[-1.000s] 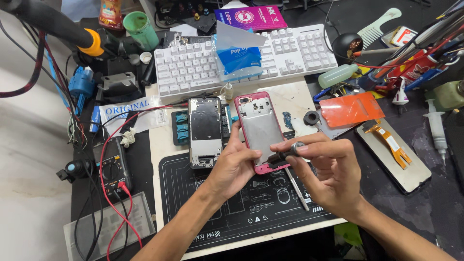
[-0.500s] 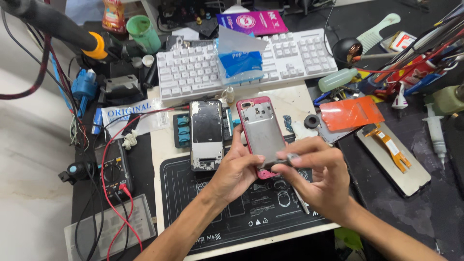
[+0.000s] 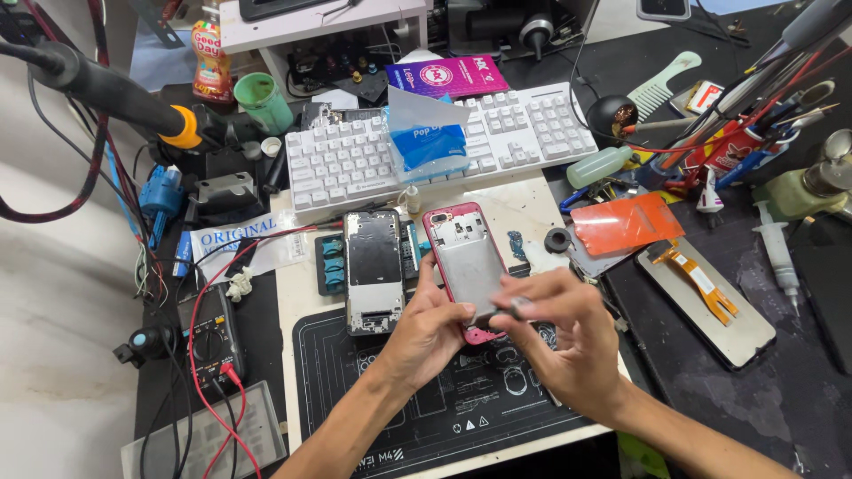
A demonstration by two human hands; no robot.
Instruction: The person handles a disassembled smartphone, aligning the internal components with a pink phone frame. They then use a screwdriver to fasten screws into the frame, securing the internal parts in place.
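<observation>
Left hand (image 3: 428, 333): I see it cupped against the left near edge of the pink-framed phone (image 3: 465, 262), thumb on the frame, steadying it.
Right hand (image 3: 568, 341): fingers pinched narrow on a small dark tool (image 3: 519, 308) at the phone's near right corner; the tip is blurred.
Phone: opened, back up, lying on the pale board (image 3: 302, 293) at centre, its near end over the black work mat (image 3: 444, 412).
Left of it: a second stripped phone (image 3: 374, 266).
Far side: white keyboard (image 3: 346, 160).
Right: orange sheet (image 3: 626, 222), screen panel (image 3: 710, 306).
Far left: multimeter (image 3: 211, 341).
</observation>
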